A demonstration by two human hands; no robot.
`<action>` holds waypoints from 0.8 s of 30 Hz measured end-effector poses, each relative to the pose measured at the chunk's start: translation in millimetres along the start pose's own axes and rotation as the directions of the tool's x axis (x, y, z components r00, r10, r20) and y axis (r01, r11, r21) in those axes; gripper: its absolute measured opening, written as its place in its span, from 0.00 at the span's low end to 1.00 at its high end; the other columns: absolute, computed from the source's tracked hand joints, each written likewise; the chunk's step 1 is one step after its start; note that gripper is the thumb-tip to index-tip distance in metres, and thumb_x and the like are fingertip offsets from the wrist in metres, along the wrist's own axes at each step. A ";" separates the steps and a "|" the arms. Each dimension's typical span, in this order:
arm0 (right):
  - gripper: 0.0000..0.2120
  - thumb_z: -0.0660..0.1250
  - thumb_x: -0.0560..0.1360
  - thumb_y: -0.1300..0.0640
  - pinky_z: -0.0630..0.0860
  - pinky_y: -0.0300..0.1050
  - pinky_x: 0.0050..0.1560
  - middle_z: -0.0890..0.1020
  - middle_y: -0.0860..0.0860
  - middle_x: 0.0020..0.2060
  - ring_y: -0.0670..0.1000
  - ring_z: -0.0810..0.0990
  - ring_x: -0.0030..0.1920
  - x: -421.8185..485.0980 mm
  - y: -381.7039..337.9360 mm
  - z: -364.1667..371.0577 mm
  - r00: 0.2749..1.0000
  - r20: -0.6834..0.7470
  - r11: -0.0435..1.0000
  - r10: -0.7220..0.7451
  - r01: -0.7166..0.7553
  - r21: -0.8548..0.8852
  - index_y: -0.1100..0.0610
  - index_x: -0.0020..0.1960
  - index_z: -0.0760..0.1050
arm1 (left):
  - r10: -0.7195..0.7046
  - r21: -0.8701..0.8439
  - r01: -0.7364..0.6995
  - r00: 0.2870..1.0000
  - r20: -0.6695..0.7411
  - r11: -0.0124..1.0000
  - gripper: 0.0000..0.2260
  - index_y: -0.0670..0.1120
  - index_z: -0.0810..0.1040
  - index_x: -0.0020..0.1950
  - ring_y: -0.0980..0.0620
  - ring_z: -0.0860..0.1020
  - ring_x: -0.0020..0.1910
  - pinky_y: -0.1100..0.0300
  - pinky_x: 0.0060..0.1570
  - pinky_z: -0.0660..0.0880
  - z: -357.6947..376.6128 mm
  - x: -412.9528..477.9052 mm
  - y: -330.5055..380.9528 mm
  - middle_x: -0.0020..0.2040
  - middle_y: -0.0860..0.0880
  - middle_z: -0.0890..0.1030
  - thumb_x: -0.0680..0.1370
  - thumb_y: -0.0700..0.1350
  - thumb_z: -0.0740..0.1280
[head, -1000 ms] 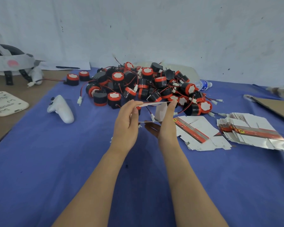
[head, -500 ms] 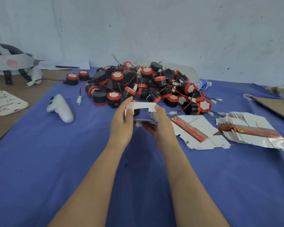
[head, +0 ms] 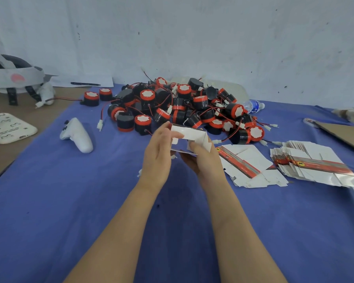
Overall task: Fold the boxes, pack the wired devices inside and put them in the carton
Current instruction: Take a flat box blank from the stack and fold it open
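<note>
Currently both hands hold one half-folded box [head: 189, 134] just above the table [head: 18, 158]: left hand [head: 158, 155] pinches its left end, right hand [head: 203, 162] cups it from below, thumb on an end flap. Box long axis runs left-right between them. Wired devices [head: 184, 111] pile sits straight ahead, just beyond the box; either hand reaches it. Flat box blanks [head: 251, 164] lie right, brown cardboard [head: 343, 135], probably the carton, at the far right edge. Working room: blue cloth [head: 80, 211] this side of the hands.
</note>
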State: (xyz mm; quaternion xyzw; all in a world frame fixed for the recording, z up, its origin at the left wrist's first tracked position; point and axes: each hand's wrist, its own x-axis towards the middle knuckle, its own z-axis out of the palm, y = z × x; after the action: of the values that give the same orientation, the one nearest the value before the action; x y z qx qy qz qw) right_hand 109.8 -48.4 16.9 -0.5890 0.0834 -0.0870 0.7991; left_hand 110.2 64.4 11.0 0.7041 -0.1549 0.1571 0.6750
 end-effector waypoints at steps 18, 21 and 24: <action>0.19 0.63 0.75 0.70 0.79 0.46 0.49 0.81 0.58 0.55 0.55 0.81 0.53 1.0 6.4 -3.4 0.968 0.247 0.979 -0.046 0.094 -0.183 0.58 0.64 0.73 | -0.093 0.075 0.100 0.991 -0.099 0.992 0.14 0.60 0.68 0.59 0.54 0.71 0.63 0.50 0.64 0.72 -9.3 5.7 -9.8 0.60 0.56 0.69 0.79 0.44 0.66; 0.13 0.66 0.77 0.62 0.78 0.49 0.53 0.82 0.57 0.53 0.55 0.81 0.53 1.1 5.3 -3.9 0.962 0.265 0.983 -0.061 0.103 -0.150 0.57 0.61 0.75 | -0.077 0.063 0.079 0.997 -0.030 0.995 0.17 0.61 0.68 0.60 0.54 0.70 0.65 0.55 0.64 0.72 -10.9 5.1 -8.4 0.63 0.55 0.70 0.78 0.41 0.67; 0.20 0.63 0.78 0.44 0.77 0.48 0.59 0.82 0.52 0.57 0.53 0.80 0.58 -0.6 1.2 -0.7 0.937 0.349 0.994 0.018 0.019 -0.103 0.54 0.64 0.74 | -0.136 -0.042 0.134 0.989 -0.061 0.990 0.18 0.61 0.70 0.53 0.51 0.74 0.63 0.56 0.56 0.77 -14.3 5.4 -9.0 0.60 0.54 0.75 0.78 0.36 0.65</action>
State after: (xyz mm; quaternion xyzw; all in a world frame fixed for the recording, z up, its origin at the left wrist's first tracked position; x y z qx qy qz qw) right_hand 109.1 -48.6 15.6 -0.6363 -0.0557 0.0235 0.7691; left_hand 118.8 79.0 5.8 0.6948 -0.0881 0.1305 0.7018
